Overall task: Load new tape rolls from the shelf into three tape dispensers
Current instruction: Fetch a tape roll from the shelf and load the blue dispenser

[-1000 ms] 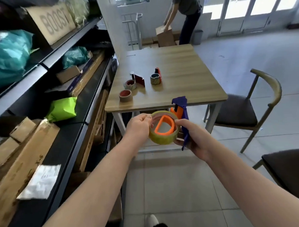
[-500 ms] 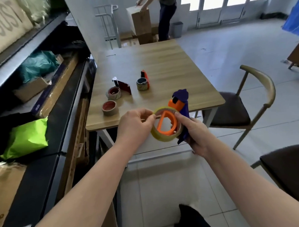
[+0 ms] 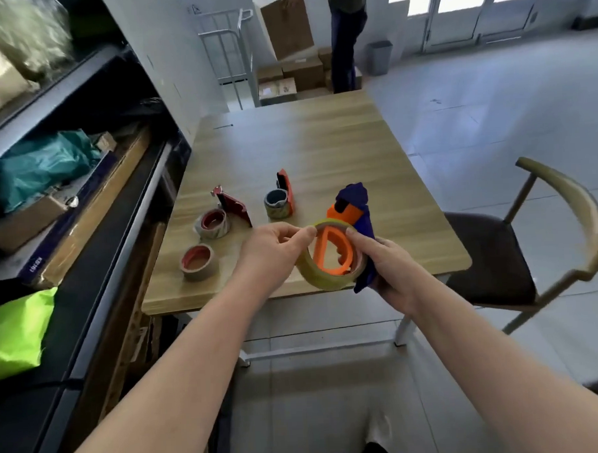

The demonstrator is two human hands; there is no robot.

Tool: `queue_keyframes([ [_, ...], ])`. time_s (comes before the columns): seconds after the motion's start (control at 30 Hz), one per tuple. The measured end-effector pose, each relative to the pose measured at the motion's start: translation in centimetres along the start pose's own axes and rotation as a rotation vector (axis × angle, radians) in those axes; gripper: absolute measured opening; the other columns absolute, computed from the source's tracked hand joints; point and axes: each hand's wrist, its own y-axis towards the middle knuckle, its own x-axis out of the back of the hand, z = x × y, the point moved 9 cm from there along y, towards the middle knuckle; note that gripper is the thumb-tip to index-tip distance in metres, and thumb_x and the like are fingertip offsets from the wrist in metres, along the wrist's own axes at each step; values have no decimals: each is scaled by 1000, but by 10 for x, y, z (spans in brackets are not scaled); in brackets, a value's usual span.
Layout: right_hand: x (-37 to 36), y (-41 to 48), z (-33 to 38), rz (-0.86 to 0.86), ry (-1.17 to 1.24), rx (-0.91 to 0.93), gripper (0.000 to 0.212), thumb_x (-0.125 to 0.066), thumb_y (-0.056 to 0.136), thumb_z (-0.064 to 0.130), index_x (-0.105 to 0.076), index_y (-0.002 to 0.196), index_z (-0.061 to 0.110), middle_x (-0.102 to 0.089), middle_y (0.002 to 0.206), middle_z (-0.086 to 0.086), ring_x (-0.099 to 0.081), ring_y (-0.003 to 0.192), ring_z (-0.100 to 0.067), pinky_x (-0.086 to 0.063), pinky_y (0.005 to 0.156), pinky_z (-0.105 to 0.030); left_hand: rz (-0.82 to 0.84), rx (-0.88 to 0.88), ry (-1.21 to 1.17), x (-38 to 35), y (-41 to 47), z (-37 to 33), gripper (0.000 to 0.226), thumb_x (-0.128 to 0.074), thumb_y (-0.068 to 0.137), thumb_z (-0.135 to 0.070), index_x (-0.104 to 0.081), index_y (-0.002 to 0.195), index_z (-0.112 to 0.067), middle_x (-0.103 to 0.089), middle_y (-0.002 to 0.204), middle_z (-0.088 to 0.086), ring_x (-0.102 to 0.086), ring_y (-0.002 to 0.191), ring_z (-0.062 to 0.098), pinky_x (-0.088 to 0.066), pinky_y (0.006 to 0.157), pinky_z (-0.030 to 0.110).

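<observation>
A blue and orange tape dispenser [image 3: 355, 210] is gripped in my right hand [image 3: 388, 267] above the table's near edge. A yellowish clear tape roll [image 3: 315, 272] sits around its orange hub. My left hand [image 3: 274, 251] pinches the roll's upper left rim. On the wooden table [image 3: 321, 150] stand a red dispenser [image 3: 233, 208] with a roll [image 3: 212, 224] beside it, an orange dispenser [image 3: 284, 192] with a roll [image 3: 276, 203] on it, and a loose brown roll [image 3: 199, 262].
A dark shelf unit [image 3: 94, 208] with boxes, a teal bag [image 3: 38, 165] and a green bag [image 3: 14, 334] runs along the left. A chair [image 3: 531, 243] stands right of the table. A person lifts a cardboard box [image 3: 283, 21] at the far end, near stacked boxes.
I have come closer to the table, and my hands with the dispenser and roll now hover over its near edge. My left fingers shifted to the roll's top rim. The far person raised the box.
</observation>
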Motion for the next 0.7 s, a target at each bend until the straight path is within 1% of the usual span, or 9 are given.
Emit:
queue_keyframes([
  [0.1,3,18,1,77,-3,-102,42,-62,91,42,-67,116,8,-72,100,-9,-65,92,-23,-50,95,-41,41,67,69,-7,18,-13,34,-64,88,-50,-75,87,-19,-67,74,-2,-63,74,18,-58,82,41],
  [0.17,3,28,2,107,76,-147,41,-62,90,42,-68,115,10,-73,103,-9,-66,93,-22,-52,91,-39,31,106,19,-8,26,-17,41,-60,89,-54,-73,82,-15,-65,73,2,-61,72,19,-57,83,42],
  [0.2,2,32,4,117,136,-161,39,-63,90,41,-69,114,12,-73,101,-7,-66,90,-21,-53,87,-36,10,125,-60,-8,29,-18,43,-57,91,-53,-71,83,-13,-65,76,6,-61,74,22,-57,85,43],
  [0.27,-1,39,10,147,252,-174,36,-64,88,39,-68,113,14,-74,97,-5,-67,86,-18,-53,79,-30,-31,155,-221,-8,33,-20,41,-48,98,-44,-69,96,-9,-69,90,13,-65,83,25,-58,84,42],
  [0.37,-8,45,19,241,359,-178,41,-63,86,36,-64,120,14,-72,103,-6,-68,89,-20,-54,80,-31,-38,159,-348,-7,38,-24,40,-42,103,-36,-70,102,-8,-73,101,13,-68,92,27,-56,86,39],
  [0.5,-22,52,27,321,463,-219,39,-60,90,34,-63,123,13,-73,105,-9,-71,88,-24,-58,79,-34,-23,91,-419,4,45,-30,32,-46,101,-32,-73,101,-14,-71,108,14,-62,95,25,-51,93,45],
  [0.57,-31,56,32,342,475,-222,38,-61,90,33,-65,121,12,-73,105,-11,-72,87,-25,-60,75,-33,-20,45,-406,9,49,-32,26,-49,100,-26,-74,100,-18,-70,104,10,-59,94,21,-50,92,45],
  [0.63,-39,60,34,336,486,-234,32,-60,90,30,-67,114,10,-74,98,-12,-73,79,-25,-59,66,-33,-34,1,-401,17,53,-35,21,-54,98,-22,-74,98,-20,-72,95,2,-61,90,14,-49,89,42],
  [0.7,-47,63,34,332,514,-263,34,-61,87,29,-65,113,7,-73,92,-12,-70,74,-24,-57,63,-32,-29,-64,-388,27,57,-40,15,-61,93,-26,-75,99,-22,-74,93,-4,-64,87,6,-49,89,38],
])
